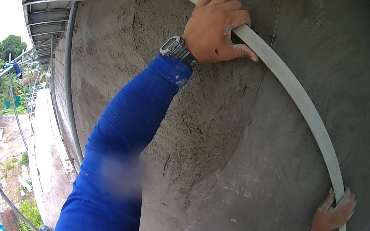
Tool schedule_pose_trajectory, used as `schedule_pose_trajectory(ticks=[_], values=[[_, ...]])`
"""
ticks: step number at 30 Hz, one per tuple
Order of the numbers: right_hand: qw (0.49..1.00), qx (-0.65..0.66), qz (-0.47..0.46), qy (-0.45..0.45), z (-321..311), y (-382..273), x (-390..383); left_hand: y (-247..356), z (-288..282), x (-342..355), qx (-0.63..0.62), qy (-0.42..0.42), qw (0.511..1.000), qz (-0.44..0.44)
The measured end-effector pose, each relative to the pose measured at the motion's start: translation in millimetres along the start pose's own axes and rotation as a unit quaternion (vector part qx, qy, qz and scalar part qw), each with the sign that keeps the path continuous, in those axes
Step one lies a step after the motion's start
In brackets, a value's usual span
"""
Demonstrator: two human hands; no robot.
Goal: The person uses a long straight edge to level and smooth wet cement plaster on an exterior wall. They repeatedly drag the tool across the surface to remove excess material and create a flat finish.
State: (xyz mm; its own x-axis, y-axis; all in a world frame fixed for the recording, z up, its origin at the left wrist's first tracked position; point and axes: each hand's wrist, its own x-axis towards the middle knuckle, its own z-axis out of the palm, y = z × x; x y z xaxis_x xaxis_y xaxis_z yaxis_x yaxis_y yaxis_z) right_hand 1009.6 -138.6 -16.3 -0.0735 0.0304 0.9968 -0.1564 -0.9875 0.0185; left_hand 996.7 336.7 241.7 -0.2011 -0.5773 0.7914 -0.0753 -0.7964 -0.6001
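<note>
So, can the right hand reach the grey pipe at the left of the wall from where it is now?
Probably not. The right hand grips the low end of the pale straightedge, while the grey pipe runs beyond the left forearm, which crosses between them.

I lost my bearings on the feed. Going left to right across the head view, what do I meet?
Trees → scaffold pipe → blue sleeve → wristwatch → left hand gripping the long straightedge against the plastered wall → right hand at its lower end.

Bright blue long sleeves on both arms, speckled pale, chunky dark wristwatch (174, 47) — left wrist
</note>
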Motion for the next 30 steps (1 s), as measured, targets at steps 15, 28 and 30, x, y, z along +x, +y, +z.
schedule_pose_trajectory(ticks=[15,28,30], values=[[0.971,0.101,0.001,-0.218,-37.2,99.9,-258.2,255.5,-46.9,-199.5,-0.146,-0.160,0.965,-0.146],[0.991,0.116,-0.014,-0.064,-30.4,50.8,-31.0,122.0,-21.3,-55.2,-0.073,-0.062,0.991,-0.096],[0.989,0.128,-0.004,-0.070,-34.9,22.2,17.5,82.2,-29.0,-42.5,-0.019,-0.080,0.992,-0.093]])
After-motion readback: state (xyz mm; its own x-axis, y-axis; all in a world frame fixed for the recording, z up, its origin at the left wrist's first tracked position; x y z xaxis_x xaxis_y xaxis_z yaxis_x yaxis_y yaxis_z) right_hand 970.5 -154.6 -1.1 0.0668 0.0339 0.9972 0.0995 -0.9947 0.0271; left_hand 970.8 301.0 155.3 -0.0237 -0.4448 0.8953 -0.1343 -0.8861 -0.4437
